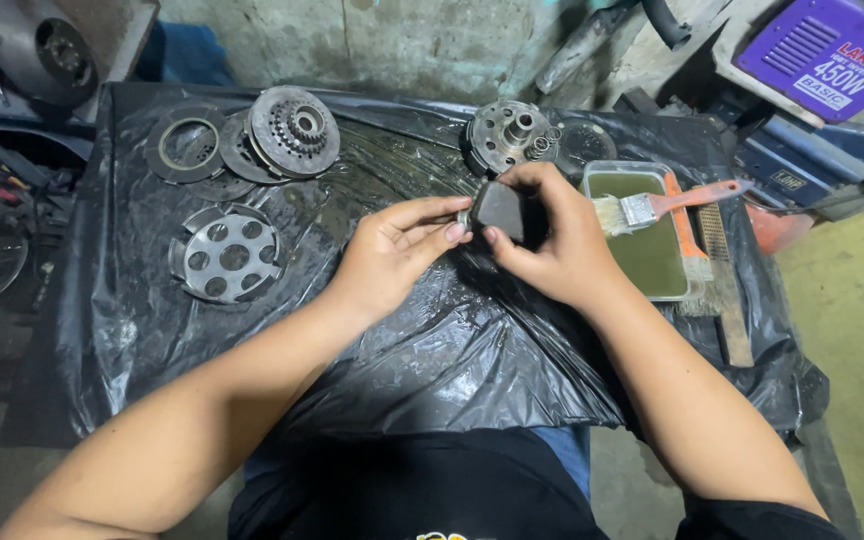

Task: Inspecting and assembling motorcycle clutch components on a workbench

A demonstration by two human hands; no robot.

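Note:
My right hand [550, 238] grips a small dark block-shaped part [498, 208] above a table covered in black plastic sheet [432, 340]. Fingertips of my left hand [399, 250] touch the block's left edge, where a bit of grey metal shows. Both hands hover over the middle of the sheet. What lies behind the block is hidden by my right fingers.
Clutch parts lie on the sheet: a toothed hub [295, 131], a flat ring [187, 145], a slotted round plate [226, 255], a drum with springs [510, 133]. A clear tray of greenish liquid [644, 255] holds an orange-handled brush [667, 205]. A purple machine [832, 52] stands far right.

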